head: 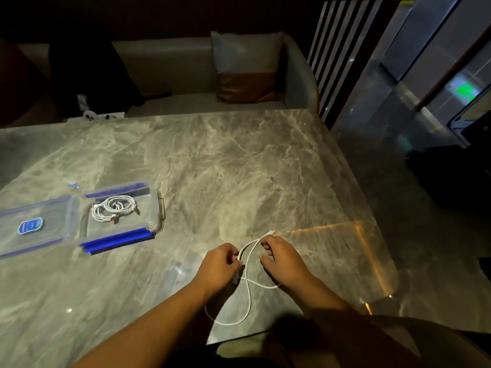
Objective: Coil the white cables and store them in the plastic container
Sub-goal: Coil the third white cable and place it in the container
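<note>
Pinched in both hands: left hand (pixel 218 264) and right hand (pixel 281 258) each hold the loose white cable (pixel 250 301), its slack loop trailing toward the person. It lies well right of the open container (pixel 156 208), which holds one coiled cable (pixel 114 208). Left hand is nearer the container and will likely do the carrying.

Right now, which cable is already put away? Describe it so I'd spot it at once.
On the left of the marble table sits a clear plastic container with blue clips, lid open. Inside lies a white cable wound into a bundle; the other white cable is loose, held by the left hand and right hand.
</note>
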`<state>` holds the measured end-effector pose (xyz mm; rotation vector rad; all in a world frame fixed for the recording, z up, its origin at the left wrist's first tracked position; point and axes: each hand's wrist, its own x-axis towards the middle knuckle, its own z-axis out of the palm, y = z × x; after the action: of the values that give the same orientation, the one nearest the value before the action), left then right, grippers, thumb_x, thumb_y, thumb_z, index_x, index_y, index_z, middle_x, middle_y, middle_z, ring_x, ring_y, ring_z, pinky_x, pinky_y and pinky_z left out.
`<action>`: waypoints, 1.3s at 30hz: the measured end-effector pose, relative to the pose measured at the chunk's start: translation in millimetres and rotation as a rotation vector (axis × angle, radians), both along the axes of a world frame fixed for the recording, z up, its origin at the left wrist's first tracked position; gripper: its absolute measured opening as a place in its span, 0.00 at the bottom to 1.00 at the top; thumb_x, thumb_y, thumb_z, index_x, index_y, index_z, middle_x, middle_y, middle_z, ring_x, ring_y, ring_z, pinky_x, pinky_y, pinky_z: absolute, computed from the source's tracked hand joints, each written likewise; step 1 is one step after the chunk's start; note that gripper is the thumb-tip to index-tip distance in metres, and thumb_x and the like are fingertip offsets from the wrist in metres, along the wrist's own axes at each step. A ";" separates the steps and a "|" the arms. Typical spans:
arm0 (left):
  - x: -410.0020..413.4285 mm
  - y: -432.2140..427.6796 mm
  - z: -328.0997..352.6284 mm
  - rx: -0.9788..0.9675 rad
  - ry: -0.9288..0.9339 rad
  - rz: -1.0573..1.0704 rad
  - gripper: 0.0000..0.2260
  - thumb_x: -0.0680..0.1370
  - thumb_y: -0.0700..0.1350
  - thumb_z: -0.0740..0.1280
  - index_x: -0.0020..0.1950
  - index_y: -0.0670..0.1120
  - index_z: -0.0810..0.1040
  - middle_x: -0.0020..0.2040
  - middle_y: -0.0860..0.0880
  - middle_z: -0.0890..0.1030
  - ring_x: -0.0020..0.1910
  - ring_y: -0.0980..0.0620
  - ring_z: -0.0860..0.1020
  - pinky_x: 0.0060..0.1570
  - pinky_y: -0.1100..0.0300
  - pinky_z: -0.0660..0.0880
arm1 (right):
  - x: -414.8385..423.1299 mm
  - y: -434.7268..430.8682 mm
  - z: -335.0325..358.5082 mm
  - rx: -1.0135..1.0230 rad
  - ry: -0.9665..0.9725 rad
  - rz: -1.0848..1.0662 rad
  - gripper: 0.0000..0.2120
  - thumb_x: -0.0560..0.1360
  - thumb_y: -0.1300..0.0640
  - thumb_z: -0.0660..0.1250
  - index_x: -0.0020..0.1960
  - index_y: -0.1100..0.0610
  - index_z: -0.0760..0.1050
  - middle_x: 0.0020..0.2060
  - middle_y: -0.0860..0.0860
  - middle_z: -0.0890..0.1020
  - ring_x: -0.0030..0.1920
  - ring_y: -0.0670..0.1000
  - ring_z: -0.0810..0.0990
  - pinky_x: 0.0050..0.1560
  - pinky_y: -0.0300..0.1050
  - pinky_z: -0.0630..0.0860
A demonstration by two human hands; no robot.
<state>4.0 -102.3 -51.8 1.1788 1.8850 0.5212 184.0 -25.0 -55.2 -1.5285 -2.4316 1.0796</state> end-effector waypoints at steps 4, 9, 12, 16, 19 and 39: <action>2.3 -2.0 -6.1 0.013 -0.013 0.066 0.04 0.75 0.42 0.70 0.48 0.48 0.78 0.39 0.50 0.83 0.39 0.50 0.83 0.47 0.50 0.79 | -1.5 5.0 -5.4 -0.021 0.013 -0.014 0.14 0.74 0.55 0.68 0.60 0.54 0.75 0.53 0.51 0.79 0.50 0.51 0.79 0.52 0.49 0.78; 7.6 -3.8 -6.8 -0.030 -0.062 0.108 0.05 0.76 0.40 0.71 0.48 0.46 0.76 0.35 0.48 0.84 0.35 0.51 0.84 0.42 0.57 0.78 | -8.5 9.5 -4.7 -0.018 -0.007 0.089 0.17 0.74 0.56 0.67 0.63 0.52 0.73 0.52 0.50 0.78 0.51 0.50 0.78 0.52 0.48 0.76; 8.2 -2.4 -9.2 -0.064 -0.034 0.112 0.04 0.75 0.42 0.72 0.45 0.46 0.77 0.35 0.48 0.84 0.36 0.50 0.83 0.42 0.54 0.78 | -15.2 12.3 -6.9 -0.009 -0.034 0.144 0.17 0.74 0.55 0.67 0.62 0.50 0.74 0.49 0.48 0.79 0.51 0.51 0.78 0.51 0.49 0.76; 7.6 -0.8 -11.7 -0.073 -0.097 0.174 0.08 0.74 0.40 0.71 0.36 0.47 0.77 0.31 0.45 0.83 0.32 0.47 0.82 0.41 0.49 0.80 | -24.3 15.0 -10.0 -0.026 -0.022 0.160 0.15 0.75 0.55 0.67 0.62 0.50 0.75 0.46 0.47 0.81 0.49 0.50 0.80 0.49 0.47 0.76; 6.9 -1.8 -9.6 -0.049 -0.135 0.178 0.08 0.75 0.38 0.70 0.37 0.47 0.79 0.31 0.49 0.82 0.31 0.53 0.80 0.41 0.53 0.79 | -31.3 17.1 -8.8 -0.016 -0.017 0.168 0.14 0.75 0.53 0.68 0.60 0.51 0.76 0.45 0.49 0.82 0.47 0.50 0.80 0.47 0.46 0.75; -59.2 22.9 123.7 0.103 -0.888 0.188 0.04 0.78 0.35 0.68 0.51 0.36 0.80 0.51 0.33 0.84 0.47 0.42 0.83 0.46 0.54 0.79 | -66.8 67.8 108.1 0.042 0.313 0.073 0.12 0.71 0.42 0.69 0.41 0.50 0.74 0.33 0.49 0.81 0.35 0.49 0.80 0.40 0.54 0.78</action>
<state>-55.2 -79.4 71.9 0.6459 1.1974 1.0494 117.3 42.8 53.0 -1.1650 -2.2925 1.1719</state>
